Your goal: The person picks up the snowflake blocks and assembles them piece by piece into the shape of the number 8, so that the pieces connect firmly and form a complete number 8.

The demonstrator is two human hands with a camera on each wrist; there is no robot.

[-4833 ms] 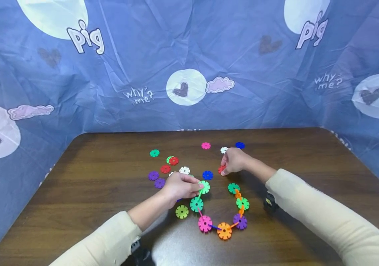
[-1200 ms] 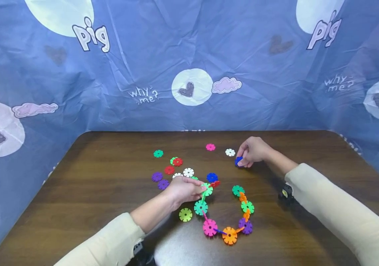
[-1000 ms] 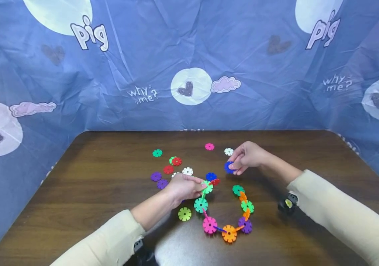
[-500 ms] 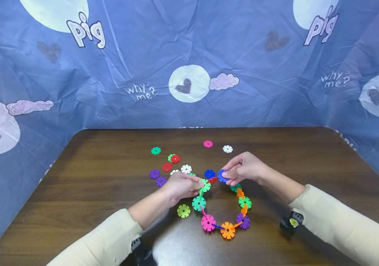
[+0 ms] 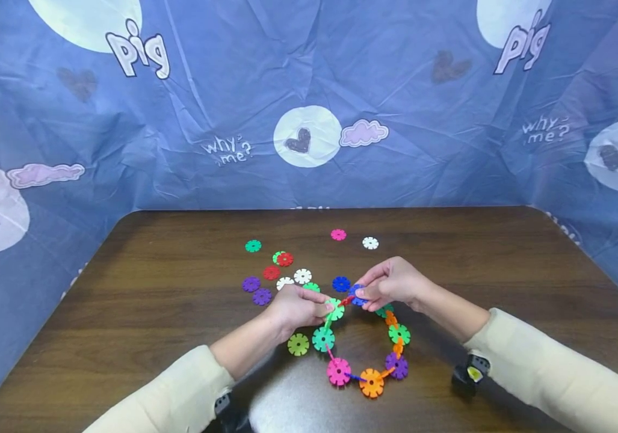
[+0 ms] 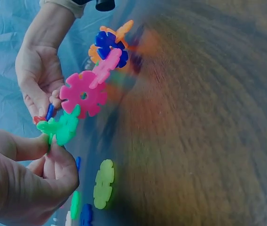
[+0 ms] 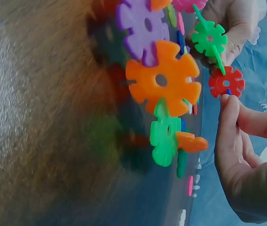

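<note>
My left hand pinches a light green notched plastic disc near one end of a chain of interlocked discs. Standing out from that disc is a red disc, slotted onto the chain. A blue disc is between the thumb and fingers of my right hand, its edge right at a notch of the red one. From my left hand the chain curves through teal, pink, orange and purple discs. Its other end, a teal disc, lies just below my right hand, partly hidden.
Loose discs lie on the brown table. A yellow-green disc is beside the chain, and a blue disc is just behind my hands. White, red and purple discs cluster left. Farther back are pink and white discs.
The red disc, earlier in my right hand, has joined the chain at my left hand. My right hand has taken the blue disc from the back right and brought it against the red one.
</note>
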